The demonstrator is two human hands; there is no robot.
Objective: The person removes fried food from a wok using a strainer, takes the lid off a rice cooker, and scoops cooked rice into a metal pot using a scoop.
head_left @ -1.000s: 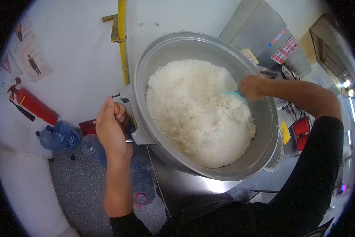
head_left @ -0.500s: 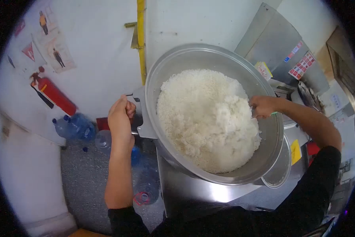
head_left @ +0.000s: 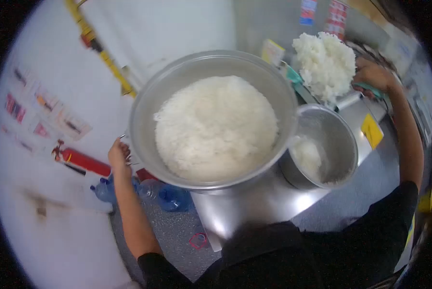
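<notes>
Cooked rice point(head_left: 324, 66) clumps just beside the fingers of the right hand point(head_left: 375, 76), which I see wrapped round a teal handle point(head_left: 374, 90). Near those fingers stands a smaller metal pot point(head_left: 342, 139) with some rice inside. The left hand point(head_left: 119, 153) curls its fingers round the metal handle point(head_left: 123, 137) of a large rice-filled pot point(head_left: 211, 66).

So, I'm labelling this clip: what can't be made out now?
Head view, floor of the large round grey metal pot: hidden under white rice.
Head view, far end of the turquoise-handled utensil in the right hand: hidden by a raised rice clump.
Head view, print on the pale paper wall posters: blurred.
</notes>
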